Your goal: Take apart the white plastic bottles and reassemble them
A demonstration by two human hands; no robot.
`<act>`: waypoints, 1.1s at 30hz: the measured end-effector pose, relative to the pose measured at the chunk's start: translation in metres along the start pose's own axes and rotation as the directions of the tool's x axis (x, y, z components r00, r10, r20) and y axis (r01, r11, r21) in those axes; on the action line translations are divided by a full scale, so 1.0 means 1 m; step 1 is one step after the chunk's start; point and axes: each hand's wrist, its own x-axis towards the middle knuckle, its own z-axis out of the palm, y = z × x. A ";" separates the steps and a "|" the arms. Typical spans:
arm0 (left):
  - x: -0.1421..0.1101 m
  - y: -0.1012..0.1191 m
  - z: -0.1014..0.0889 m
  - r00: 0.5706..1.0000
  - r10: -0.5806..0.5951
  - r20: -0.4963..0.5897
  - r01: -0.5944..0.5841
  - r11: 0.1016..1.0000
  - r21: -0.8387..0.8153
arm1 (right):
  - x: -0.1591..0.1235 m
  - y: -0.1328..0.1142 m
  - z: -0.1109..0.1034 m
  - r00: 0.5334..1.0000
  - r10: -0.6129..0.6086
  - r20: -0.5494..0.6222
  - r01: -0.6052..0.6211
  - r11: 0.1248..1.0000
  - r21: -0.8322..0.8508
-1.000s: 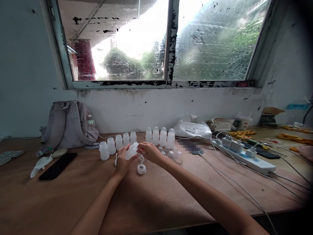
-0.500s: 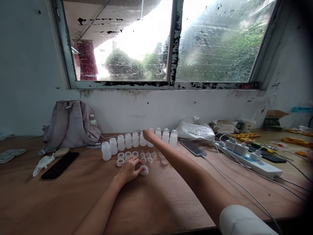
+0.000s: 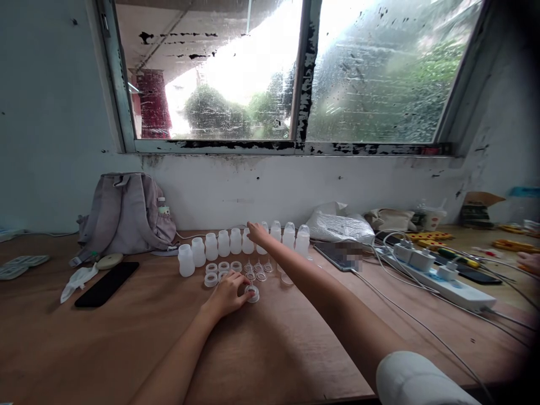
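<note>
My left hand (image 3: pixel 230 292) rests low over the table, its thumb and fingers closed on a clear bottle collar with a nipple (image 3: pixel 252 295). My right hand (image 3: pixel 257 232) reaches to the back row, its fingers closed at the top of a frosted baby bottle (image 3: pixel 247 243); the exact grip is partly hidden. Open frosted bottles (image 3: pixel 211 246) stand in line to the left of it. Capped bottles (image 3: pixel 302 239) stand to its right. White collar rings (image 3: pixel 211 279) lie just beyond my left hand, beside several clear nipples (image 3: pixel 259 265).
A grey backpack (image 3: pixel 130 214) leans on the wall at left, with a black phone (image 3: pixel 107 284) in front. To the right are a tablet-like device (image 3: pixel 337 255), a silvery plastic bag (image 3: pixel 340 223) and a white power strip (image 3: pixel 442 281) with trailing cables. Someone's hand (image 3: pixel 529 262) shows at the right edge.
The whole view has shifted slightly. My left hand stays on the collar and nipple, which look a little more tilted. My right hand remains at the same bottle.
</note>
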 end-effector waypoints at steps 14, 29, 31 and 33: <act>0.002 -0.002 0.003 0.997 0.024 -0.078 -0.020 0.998 0.058 | -0.154 0.001 0.048 0.938 -0.246 -0.245 0.294 0.939 0.180; 0.006 -0.007 0.001 0.987 0.004 -0.158 -0.001 1.000 0.021 | -0.160 -0.001 0.072 0.899 -0.299 -0.319 0.406 0.843 0.354; 0.005 -0.009 0.001 0.986 -0.020 -0.163 0.019 1.000 -0.007 | -0.156 -0.002 0.076 0.900 -0.291 -0.324 0.404 0.837 0.369; 0.006 -0.012 0.001 0.984 -0.051 -0.169 0.045 0.998 -0.039 | -0.152 -0.003 0.078 0.903 -0.277 -0.328 0.395 0.837 0.379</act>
